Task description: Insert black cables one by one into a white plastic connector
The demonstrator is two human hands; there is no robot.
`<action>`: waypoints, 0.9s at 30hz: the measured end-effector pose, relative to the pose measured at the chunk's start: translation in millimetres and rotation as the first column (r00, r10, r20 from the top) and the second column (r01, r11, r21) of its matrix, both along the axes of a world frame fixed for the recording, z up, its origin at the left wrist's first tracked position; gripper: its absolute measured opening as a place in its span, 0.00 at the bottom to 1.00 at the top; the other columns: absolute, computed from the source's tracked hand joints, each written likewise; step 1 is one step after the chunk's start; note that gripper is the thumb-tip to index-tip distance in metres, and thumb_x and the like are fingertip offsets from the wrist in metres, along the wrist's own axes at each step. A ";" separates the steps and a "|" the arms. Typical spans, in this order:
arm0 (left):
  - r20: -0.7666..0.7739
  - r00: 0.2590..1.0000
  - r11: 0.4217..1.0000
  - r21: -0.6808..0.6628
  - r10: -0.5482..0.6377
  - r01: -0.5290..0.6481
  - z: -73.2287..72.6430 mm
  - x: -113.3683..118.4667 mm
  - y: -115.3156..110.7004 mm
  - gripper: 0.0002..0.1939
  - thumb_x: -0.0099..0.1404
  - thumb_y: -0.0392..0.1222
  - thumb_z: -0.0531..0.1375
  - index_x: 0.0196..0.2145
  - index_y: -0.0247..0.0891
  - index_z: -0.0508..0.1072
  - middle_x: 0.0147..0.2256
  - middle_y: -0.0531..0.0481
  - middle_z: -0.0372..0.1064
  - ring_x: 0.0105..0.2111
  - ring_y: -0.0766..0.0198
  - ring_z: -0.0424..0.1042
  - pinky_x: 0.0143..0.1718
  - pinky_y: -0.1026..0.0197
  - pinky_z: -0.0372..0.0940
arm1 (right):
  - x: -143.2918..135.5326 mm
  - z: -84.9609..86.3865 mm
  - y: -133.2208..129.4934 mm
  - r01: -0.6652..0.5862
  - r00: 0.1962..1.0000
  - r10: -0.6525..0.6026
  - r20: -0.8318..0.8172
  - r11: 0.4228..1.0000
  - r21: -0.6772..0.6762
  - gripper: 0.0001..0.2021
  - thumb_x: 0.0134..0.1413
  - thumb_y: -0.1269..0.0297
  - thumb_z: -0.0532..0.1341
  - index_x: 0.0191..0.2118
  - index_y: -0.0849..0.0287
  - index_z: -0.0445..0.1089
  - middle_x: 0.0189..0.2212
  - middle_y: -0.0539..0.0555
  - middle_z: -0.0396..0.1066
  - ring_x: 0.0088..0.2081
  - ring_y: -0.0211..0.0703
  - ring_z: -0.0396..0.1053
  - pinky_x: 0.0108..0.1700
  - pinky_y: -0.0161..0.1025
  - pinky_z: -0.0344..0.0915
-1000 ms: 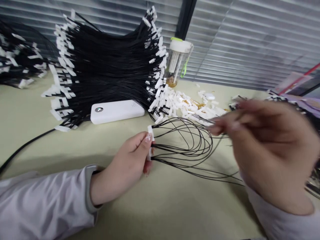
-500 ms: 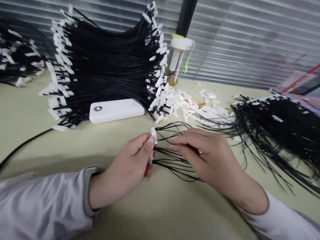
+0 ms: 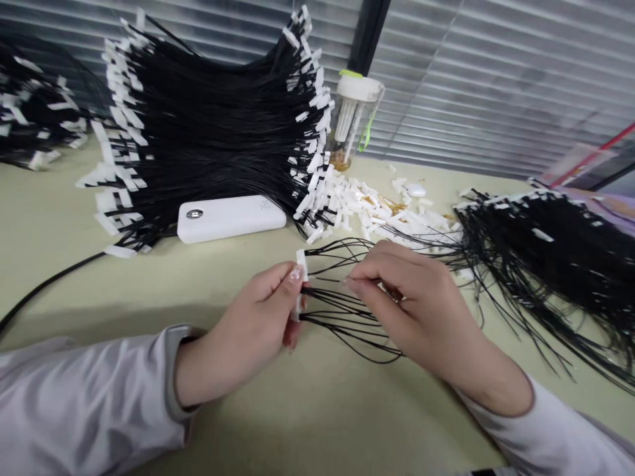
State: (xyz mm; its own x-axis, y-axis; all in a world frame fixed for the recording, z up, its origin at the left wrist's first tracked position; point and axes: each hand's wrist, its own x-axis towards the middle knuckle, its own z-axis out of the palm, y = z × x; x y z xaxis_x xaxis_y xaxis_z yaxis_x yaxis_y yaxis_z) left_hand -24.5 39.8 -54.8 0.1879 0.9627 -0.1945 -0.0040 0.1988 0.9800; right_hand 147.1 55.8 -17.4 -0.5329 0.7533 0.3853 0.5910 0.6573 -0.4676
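Between thumb and fingers, my left hand (image 3: 258,324) pinches a white plastic connector (image 3: 302,262) standing on its long side. Several thin black wires (image 3: 342,317) run from the connector to the right, passing under my right hand (image 3: 417,304). The right thumb and forefinger are pinched on one black wire (image 3: 330,280), whose end points at the connector near my left thumb. Whether that wire's tip touches the connector is too small to tell. The left fingers hide the connector's middle.
Behind stands a large stack of black cables (image 3: 213,119) with white connectors. A white power bank (image 3: 231,218) lies before it. Loose white connectors (image 3: 377,208) are heaped beside a drink bottle (image 3: 354,112). More black wires (image 3: 560,251) lie at right, on the pale table (image 3: 297,410).
My right hand has drawn slightly right, and a length of single wire now shows between its fingertips and the connector. The left hand keeps its grip.
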 end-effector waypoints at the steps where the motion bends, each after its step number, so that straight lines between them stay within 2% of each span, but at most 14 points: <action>1: 0.001 1.000 1.000 -0.004 -0.003 0.003 0.0 -0.2 0.1 0.14 0.61 0.50 0.46 0.28 0.38 0.62 0.19 0.58 0.54 0.13 0.74 0.54 0.13 0.70 0.52 | 0.0 -0.3 0.2 -0.010 1.000 0.010 0.003 1.000 0.002 0.06 0.51 0.74 0.52 0.30 0.59 0.64 0.26 0.51 0.62 0.30 0.33 0.60 0.31 0.32 0.57; 14: 0.027 0.999 0.999 -0.014 -0.037 0.037 -0.1 -1.4 -0.2 0.15 0.61 0.51 0.46 0.27 0.37 0.61 0.18 0.59 0.51 0.14 0.75 0.54 0.13 0.71 0.51 | -0.2 1.6 0.0 0.013 1.000 -0.013 0.028 1.000 0.000 0.05 0.51 0.74 0.52 0.31 0.59 0.64 0.27 0.51 0.62 0.30 0.34 0.60 0.31 0.33 0.57; 21: 0.050 0.998 0.999 -0.020 -0.042 0.043 0.0 -1.3 -0.9 0.15 0.61 0.51 0.46 0.26 0.38 0.60 0.19 0.59 0.52 0.14 0.75 0.54 0.13 0.71 0.51 | -0.4 1.1 0.9 -0.054 0.998 0.054 0.015 0.998 0.012 0.05 0.51 0.74 0.53 0.31 0.61 0.65 0.27 0.51 0.61 0.30 0.33 0.60 0.31 0.32 0.57; 27: 0.039 0.998 0.998 -0.030 -0.047 0.048 0.9 -1.6 -1.6 0.15 0.62 0.51 0.46 0.26 0.37 0.60 0.18 0.59 0.51 0.14 0.76 0.54 0.13 0.71 0.51 | 1.1 0.8 2.1 -0.047 0.999 0.047 -0.008 0.998 0.036 0.05 0.50 0.74 0.54 0.29 0.61 0.65 0.26 0.51 0.61 0.29 0.33 0.60 0.30 0.32 0.57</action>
